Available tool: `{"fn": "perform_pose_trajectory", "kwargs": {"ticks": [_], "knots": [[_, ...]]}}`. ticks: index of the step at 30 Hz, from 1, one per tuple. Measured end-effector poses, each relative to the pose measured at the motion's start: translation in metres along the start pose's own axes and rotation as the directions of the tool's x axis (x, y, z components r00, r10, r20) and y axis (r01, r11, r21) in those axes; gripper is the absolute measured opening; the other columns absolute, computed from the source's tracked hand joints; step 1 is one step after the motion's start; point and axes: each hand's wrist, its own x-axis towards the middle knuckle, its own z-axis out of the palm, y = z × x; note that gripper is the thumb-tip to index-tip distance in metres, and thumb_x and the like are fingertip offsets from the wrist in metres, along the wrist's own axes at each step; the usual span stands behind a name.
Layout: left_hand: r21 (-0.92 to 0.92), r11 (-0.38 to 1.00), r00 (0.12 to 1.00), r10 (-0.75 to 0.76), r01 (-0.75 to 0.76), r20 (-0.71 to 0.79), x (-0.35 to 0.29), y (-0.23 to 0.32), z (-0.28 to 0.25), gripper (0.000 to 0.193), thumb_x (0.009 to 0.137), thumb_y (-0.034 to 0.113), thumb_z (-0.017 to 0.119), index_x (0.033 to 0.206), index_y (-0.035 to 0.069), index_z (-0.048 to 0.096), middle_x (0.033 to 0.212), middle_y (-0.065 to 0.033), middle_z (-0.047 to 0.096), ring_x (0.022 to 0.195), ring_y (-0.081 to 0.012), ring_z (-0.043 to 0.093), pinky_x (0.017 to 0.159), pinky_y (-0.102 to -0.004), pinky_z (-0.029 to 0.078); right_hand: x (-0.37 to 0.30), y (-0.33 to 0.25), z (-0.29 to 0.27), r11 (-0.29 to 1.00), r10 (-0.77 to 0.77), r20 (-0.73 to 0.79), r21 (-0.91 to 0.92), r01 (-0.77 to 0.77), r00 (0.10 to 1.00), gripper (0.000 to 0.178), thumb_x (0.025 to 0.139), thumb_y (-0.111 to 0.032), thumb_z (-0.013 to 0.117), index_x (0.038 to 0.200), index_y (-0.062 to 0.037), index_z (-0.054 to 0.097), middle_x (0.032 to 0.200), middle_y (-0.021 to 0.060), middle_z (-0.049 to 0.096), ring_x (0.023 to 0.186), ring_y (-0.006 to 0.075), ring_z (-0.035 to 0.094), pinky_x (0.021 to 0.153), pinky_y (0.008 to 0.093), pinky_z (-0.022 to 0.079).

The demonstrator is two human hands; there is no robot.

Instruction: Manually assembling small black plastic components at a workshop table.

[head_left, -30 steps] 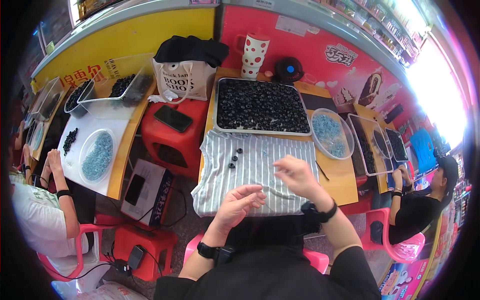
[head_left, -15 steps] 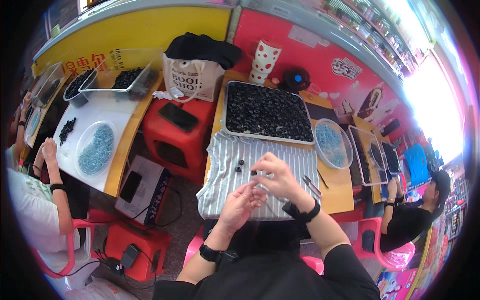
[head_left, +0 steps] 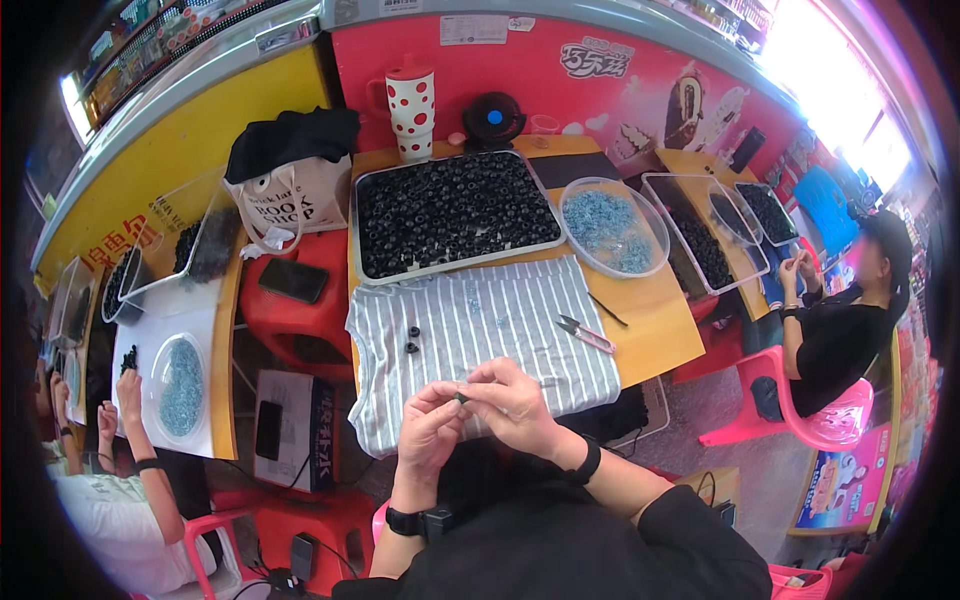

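- left hand (head_left: 428,430) and right hand (head_left: 512,406) both pinching a small dark piece (head_left: 461,398)
- ahead-left of them: cream tote bag (head_left: 328,192) with printed black lettering (head_left: 288,208)

1. Bare left hand (head_left: 428,440): thumb and forefinger brought together in a pinch; remaining fingers curled.
2. Bare right hand (head_left: 515,412): thumb and index finger pinched, knuckles raised; fingertips meet those of the opposite hand.
3. Black-banded left wrist (head_left: 408,522): in line with the bare left forearm (head_left: 402,553), which rises steeply from the lower edge.
4. Black-banded right wrist (head_left: 583,463): bare right forearm (head_left: 625,487) slants inward from a bent elbow.
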Motion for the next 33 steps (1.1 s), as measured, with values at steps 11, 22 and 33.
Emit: {"fn": "perform_pose_trajectory", "kwargs": {"ticks": [11,22,33], "knots": [[0.168,0.985,0.995,0.057,-0.041,-0.088,-0.002,-0.005,0.004,0.017,0.085,-0.007,0.063,0.102,-0.004,0.063,0.099,-0.0124,0.067,0.086,-0.0181,0.065,0.078,-0.0283,0.052,0.004,0.0,-0.008,0.997,-0.072,0.068,-0.022,0.074,0.995,0.021,0.071,0.008,0.062,0.09,-0.0003,0.063,0.086,0.0108,0.06,0.078,0.0287,0.061,0.068,0.037,0.05],[0.256,0.964,0.985,0.112,-0.076,-0.129,-0.003,-0.01,-0.003,0.016,0.088,-0.005,0.061,0.104,-0.005,0.062,0.095,-0.0127,0.067,0.083,-0.0189,0.066,0.077,-0.0278,0.052,0.001,0.006,-0.013,0.958,-0.126,-0.053,-0.267,0.107,0.991,0.018,0.066,0.006,0.064,0.082,-0.0017,0.06,0.078,0.0116,0.059,0.072,0.0303,0.06,0.062,0.0384,0.049],[0.232,0.971,0.988,0.091,-0.061,-0.124,0.0,-0.003,0.006,0.015,0.089,-0.002,0.061,0.104,-0.004,0.062,0.094,-0.0115,0.067,0.086,-0.0205,0.067,0.076,-0.0271,0.052,0.003,0.028,-0.041,0.826,0.069,0.05,-0.563,-0.029,0.996,0.01,0.071,0.005,0.062,0.077,-0.0013,0.056,0.08,0.0145,0.052,0.08,0.0343,0.057,0.069,0.0419,0.046]]}}
